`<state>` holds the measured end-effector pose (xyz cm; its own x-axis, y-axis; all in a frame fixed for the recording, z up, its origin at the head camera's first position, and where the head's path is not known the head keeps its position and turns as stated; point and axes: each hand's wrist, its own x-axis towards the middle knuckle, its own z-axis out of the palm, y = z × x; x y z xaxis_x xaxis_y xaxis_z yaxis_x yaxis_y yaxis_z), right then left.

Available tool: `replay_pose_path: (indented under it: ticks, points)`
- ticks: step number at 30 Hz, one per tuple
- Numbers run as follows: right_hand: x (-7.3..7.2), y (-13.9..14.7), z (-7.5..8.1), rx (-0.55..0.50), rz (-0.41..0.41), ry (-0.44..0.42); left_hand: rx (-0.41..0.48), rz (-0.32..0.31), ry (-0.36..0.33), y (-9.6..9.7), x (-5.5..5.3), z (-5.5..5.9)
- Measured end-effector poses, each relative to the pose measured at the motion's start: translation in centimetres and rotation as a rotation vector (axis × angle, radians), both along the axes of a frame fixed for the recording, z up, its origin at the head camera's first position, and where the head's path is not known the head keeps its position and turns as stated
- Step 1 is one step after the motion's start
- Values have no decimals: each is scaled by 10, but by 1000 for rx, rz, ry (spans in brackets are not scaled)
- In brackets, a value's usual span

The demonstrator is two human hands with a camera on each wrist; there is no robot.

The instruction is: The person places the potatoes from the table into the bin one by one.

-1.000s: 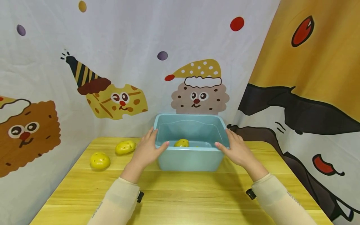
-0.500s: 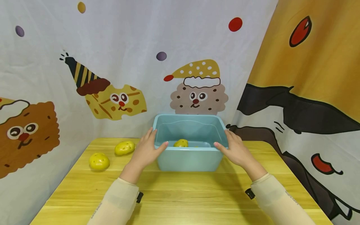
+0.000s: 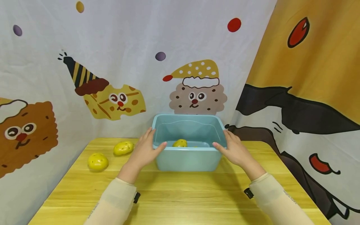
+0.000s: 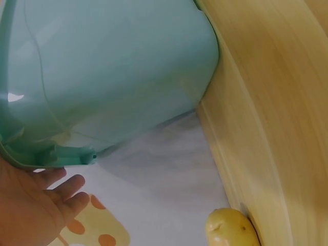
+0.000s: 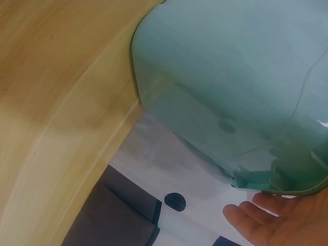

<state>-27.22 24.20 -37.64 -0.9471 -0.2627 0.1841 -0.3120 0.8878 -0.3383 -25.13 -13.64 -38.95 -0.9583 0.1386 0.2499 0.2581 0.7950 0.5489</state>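
Note:
A light blue plastic bin (image 3: 189,159) stands upright on the wooden table. Inside it lies a yellow potato (image 3: 180,143), and a sliver of something yellow shows to its right above the front rim. My left hand (image 3: 144,148) rests at the bin's left front corner, thumb on the front rim, fingers along the outer side. At the right front corner my right hand (image 3: 236,149) mirrors this. Both wrist views show nearly straight fingers (image 4: 69,187) touching the rim from outside; the right fingers (image 5: 251,215) lie just beneath the rim edge. Both thumbs are hidden there.
Two more yellow potatoes, a rounder potato (image 3: 97,162) and a longer potato (image 3: 123,148), lie on the table (image 3: 185,197) left of the bin. A printed cloth (image 3: 118,31) with cartoon figures hangs right behind the table and along its sides.
The head view shifts slightly to the right, so everything slides a little left in it. Both hands stay at the bin's corners, and bin and potatoes keep their places.

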Motion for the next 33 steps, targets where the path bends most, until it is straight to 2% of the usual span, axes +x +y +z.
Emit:
replay_pose_path:
  ticks: [12, 33]
  points:
    - [-1, 1, -1, -1, 6, -3, -13, -42, 58, -7, 1, -3]
    - [-1, 1, 1, 5, 14, -28, -97, -42, 66, -17, 13, 1]
